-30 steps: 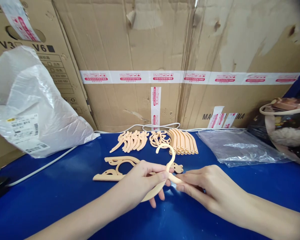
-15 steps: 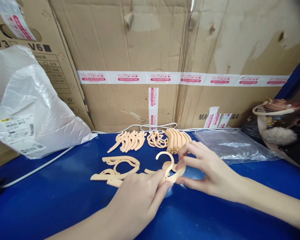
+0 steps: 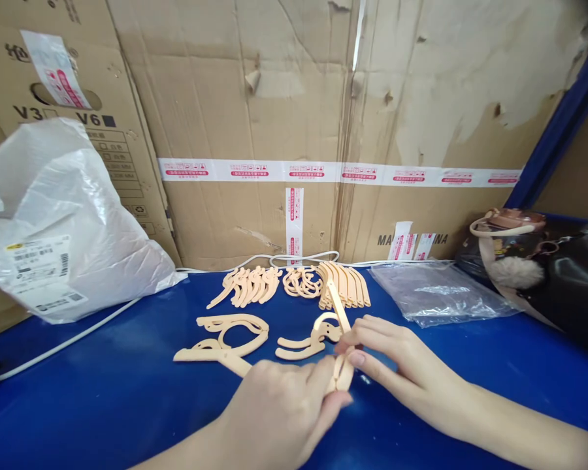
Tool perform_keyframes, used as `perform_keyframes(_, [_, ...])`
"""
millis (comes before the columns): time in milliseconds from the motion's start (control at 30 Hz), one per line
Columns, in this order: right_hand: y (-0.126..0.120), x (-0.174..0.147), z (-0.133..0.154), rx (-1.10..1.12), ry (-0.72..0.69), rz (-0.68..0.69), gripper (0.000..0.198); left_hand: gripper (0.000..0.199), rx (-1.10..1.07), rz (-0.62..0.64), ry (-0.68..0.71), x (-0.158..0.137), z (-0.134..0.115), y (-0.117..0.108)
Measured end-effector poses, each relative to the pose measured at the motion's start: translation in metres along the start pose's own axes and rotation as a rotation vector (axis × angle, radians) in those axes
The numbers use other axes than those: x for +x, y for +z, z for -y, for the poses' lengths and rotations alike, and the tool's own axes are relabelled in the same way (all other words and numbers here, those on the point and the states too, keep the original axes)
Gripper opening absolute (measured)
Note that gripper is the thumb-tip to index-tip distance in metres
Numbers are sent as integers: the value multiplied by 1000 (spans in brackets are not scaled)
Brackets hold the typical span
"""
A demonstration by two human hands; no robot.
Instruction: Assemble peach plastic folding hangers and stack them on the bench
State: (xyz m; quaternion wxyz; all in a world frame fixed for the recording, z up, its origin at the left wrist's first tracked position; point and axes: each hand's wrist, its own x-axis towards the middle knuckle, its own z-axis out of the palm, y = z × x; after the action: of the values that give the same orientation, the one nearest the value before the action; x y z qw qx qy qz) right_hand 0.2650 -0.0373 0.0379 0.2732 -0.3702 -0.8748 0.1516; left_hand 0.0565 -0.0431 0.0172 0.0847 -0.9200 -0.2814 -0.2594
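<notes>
A beige plastic folding hanger (image 3: 342, 377) is held between both hands, low over the blue table. My left hand (image 3: 284, 408) pinches its middle joint between thumb and fingers; one hanger arm sticks out to the left from under that hand. My right hand (image 3: 402, 369) closes thumb and fingertips on the other arm, which points up and away. Part of the hanger is hidden by my fingers. Just beyond lies a small group of loose hanger pieces (image 3: 301, 352). Left of it rests another folding hanger (image 3: 245, 320), its arms folded leftward.
Along the back lie rows of hanger parts: short arms (image 3: 255, 287), hooks (image 3: 301, 282) and long arms (image 3: 345, 284). A clear plastic bag (image 3: 436, 294) and a dark bag (image 3: 573, 281) are at right. A white parcel bag (image 3: 73, 228) stands left. Cardboard (image 3: 255, 222) walls the back.
The hanger has turned in my hands: its hook no longer stands up, and one arm now points up and away. My right hand has moved slightly lower and closed on that arm.
</notes>
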Motion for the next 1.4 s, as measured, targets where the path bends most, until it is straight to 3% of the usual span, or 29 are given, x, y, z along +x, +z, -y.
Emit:
perform_keyframes(133, [0,1,-6,30,110,-2,23,25,148,-53,188,-2,-4,0])
perform_keyframes(233, [-2,0,-18,-20,119,42,7,18,186,64,252,-3,-3,-5])
perform_keyframes(300, [-5,-1,-26,-95,92,56,14,16,153,152,260,-3,0,-6])
perform_keyframes(700, [-4,-4,-46,-198,68,36,9,24,-156,221,-44,-1,14,6])
perform_keyframes(833, [-2,-4,-51,-254,52,41,12,50,-187,228,-166,-6,17,12])
perform_keyframes(933, [-2,-3,-51,-301,42,54,15,57,-202,252,-232,-9,20,17])
perform_keyframes(1200, [-2,-4,-61,-437,46,66,19,44,-24,258,-175,-6,17,16])
perform_keyframes(1400, [-2,-2,-67,-623,-87,58,18,57,89,309,-123,-3,19,13])
